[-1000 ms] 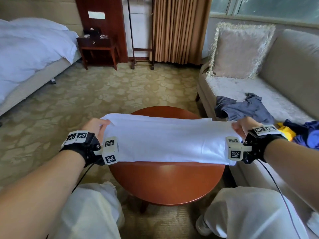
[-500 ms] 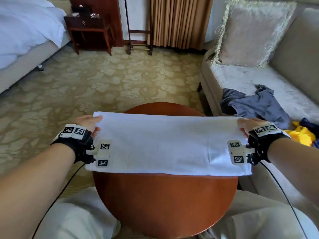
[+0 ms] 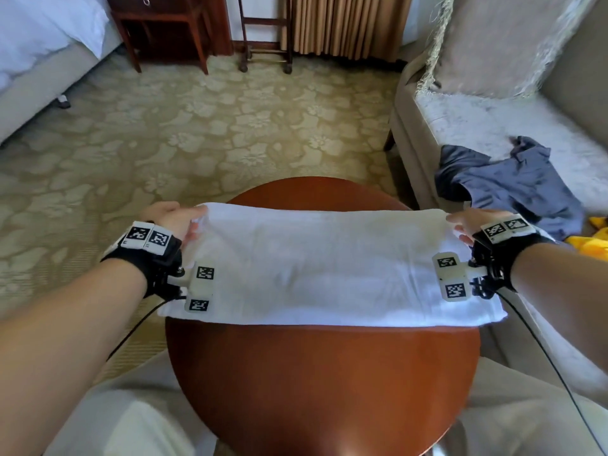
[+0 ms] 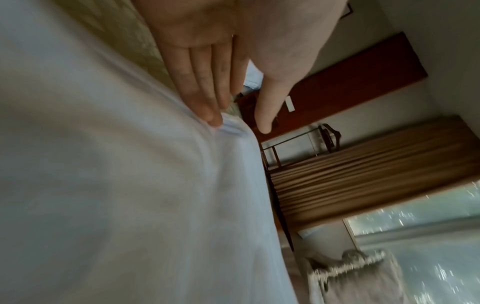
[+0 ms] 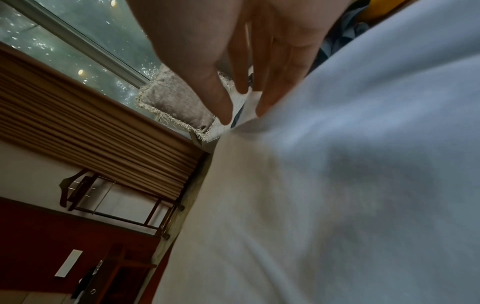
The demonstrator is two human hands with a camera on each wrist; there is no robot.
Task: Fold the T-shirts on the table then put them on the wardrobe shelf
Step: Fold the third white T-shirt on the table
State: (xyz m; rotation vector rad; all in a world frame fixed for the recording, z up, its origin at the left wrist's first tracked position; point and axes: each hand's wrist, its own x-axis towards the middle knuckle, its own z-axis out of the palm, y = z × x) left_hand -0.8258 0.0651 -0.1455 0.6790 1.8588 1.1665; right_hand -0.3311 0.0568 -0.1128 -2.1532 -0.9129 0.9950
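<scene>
A white T-shirt point(image 3: 329, 268), folded into a long band, lies flat across the round wooden table point(image 3: 322, 373), with both ends hanging past the rim. My left hand point(image 3: 197, 220) is at its far left corner. In the left wrist view the straight fingertips point(image 4: 213, 121) touch the shirt point(image 4: 130, 185) and the thumb stands apart. My right hand point(image 3: 455, 228) is at the far right corner. The right wrist view shows its fingers point(image 5: 262, 111) extended, just touching the cloth's point(image 5: 337, 185) edge.
A grey-blue garment point(image 3: 513, 185) and a yellow one point(image 3: 592, 238) lie on the beige sofa point(image 3: 477, 120) to the right. A bed point(image 3: 39, 44), a dark nightstand point(image 3: 164, 21) and curtains stand beyond the patterned carpet point(image 3: 197, 143). My knees flank the table.
The shirt has been laid down flat and nearer on the table. Both hands have loosened from gripping its far corners to straight fingers. The head view has tilted down.
</scene>
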